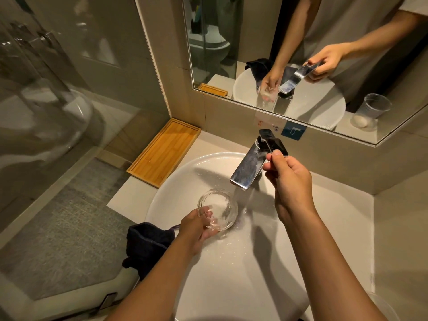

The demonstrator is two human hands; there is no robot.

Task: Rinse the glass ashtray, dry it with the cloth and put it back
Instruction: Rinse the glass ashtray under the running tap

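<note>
Over the white basin [176,179], the left hand [196,230] grips the glass ashtray [218,209] by its near rim, just left of the stream falling from the tap [249,169] — not yet squarely under it. The right hand [289,179] pinches the tap's lever [273,141]. The dark cloth [146,244] lies on the bench left of the basin — nearest the left hand.

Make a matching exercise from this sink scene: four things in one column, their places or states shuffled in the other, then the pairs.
1. glass ashtray
2. dark cloth
3. bamboo tray
4. faucet lever

A. pinched by the right hand
B. draped over the sink rim's left edge
C. held by the left hand beside the water stream
D. lying on the counter left of the sink

Pairs: 1-C, 2-B, 3-D, 4-A
</note>
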